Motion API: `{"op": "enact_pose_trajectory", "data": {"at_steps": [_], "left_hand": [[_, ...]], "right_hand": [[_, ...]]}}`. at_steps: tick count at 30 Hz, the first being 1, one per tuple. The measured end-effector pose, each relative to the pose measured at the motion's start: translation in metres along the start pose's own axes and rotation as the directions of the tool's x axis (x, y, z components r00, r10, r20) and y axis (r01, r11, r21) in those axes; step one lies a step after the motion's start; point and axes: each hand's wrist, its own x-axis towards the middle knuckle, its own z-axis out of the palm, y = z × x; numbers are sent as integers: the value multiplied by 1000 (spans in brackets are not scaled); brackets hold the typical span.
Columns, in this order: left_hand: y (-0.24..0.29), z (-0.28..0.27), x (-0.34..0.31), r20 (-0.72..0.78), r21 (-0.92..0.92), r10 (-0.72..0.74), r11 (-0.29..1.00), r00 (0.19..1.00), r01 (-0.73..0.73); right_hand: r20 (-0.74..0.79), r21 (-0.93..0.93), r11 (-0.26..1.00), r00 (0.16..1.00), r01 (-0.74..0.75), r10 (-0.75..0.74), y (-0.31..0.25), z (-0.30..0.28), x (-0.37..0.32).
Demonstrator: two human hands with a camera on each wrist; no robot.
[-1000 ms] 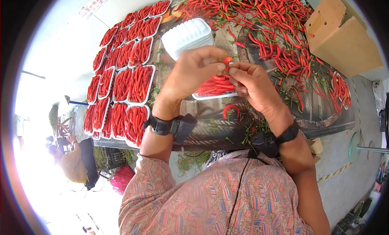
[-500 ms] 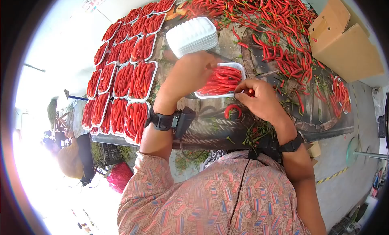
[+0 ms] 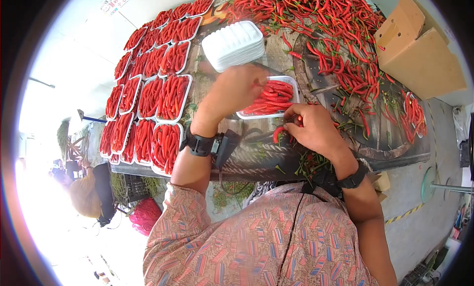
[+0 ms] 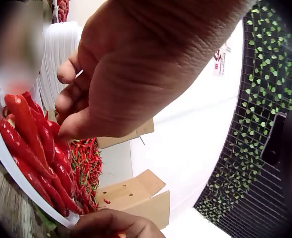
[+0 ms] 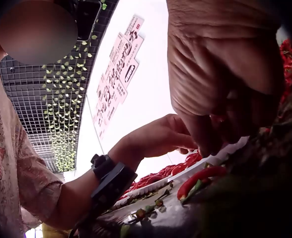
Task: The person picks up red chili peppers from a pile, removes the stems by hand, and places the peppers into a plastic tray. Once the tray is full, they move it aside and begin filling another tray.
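Note:
A white foam tray (image 3: 295, 88) of red chili peppers (image 3: 273, 99) lies in front of the person. The left hand (image 3: 234, 89) hovers at its left end. In the left wrist view that hand's fingers are loosely bent, thumb tip beside the peppers, nothing between them. At the tray's near right corner, the right hand (image 3: 318, 130) holds a chili pepper (image 3: 299, 119), of which only a small red end shows; the rest is hidden in the fingers. Beside these fingertips a curved chili pepper (image 3: 278, 134) rests on the table, seen also in the right wrist view.
Filled trays (image 3: 170, 98) stand in rows on the left. A stack of white trays (image 3: 233, 44) sits behind the left hand. Loose peppers (image 3: 340, 19) are heaped at the back right, near a cardboard box (image 3: 419, 59). Green stems (image 3: 313, 165) lie by the near edge.
The hands were together above the tray at a red pepper, then parted. The left went to the tray's left end; the right dropped to the near right corner, now closer to the curved pepper.

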Motion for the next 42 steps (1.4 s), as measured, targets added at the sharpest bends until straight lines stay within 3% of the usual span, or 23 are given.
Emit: {"op": "enact_pose_trajectory", "data": {"at_steps": [9,16,22,24,27,30,32,37,42], "left_hand": [[-3,6,0,-45,-11,16,1000,999,-16],[-2,4,1,-36,-52,5,999,999,-7],[-1,5,2,-18,-66,0,998,1000,-1],[1,3,2,-19,-76,-11,997,1000,10],[2,-2,2,23,-93,-50,994,998,52],[3,-6,2,-40,-249,-20,968,999,9],[12,-10,0,2,-413,-101,906,995,93],[26,-14,-2,82,-471,-72,876,994,102],[16,-11,-1,52,-503,-68,860,996,85]], "right_hand": [[-57,-127,981,987,143,-151,11,12,-3],[22,-257,954,988,153,-153,11,14,-5],[-25,-146,975,985,164,-170,6,11,-4],[21,63,998,1000,0,-2,-3,4,-5],[-82,123,992,997,16,-6,0,-1,-1],[-192,134,989,981,67,-41,4,-5,8],[-200,150,987,979,62,-32,6,-7,13],[-326,112,987,942,118,-76,-3,-7,27],[-325,170,977,943,128,-67,-8,-2,36]]}}
